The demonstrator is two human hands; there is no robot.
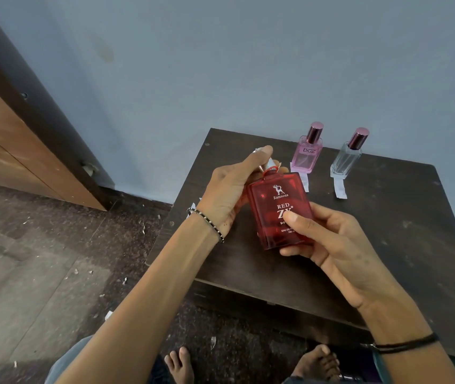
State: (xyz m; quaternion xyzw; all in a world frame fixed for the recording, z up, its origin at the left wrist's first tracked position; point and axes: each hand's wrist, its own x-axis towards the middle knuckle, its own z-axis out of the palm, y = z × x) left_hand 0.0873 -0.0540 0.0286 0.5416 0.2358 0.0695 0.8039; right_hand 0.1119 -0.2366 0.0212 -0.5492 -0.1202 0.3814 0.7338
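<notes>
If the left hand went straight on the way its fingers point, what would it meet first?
Probably the pink bottle standing behind; the left hand, pinching the spray top of the red bottle, points toward it, though depth is unclear.

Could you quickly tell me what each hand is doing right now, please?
Left hand: closed, holding the red perfume bottle round its top.
Right hand: closed, holding the same bottle by its lower body, thumb on its front.
</notes>
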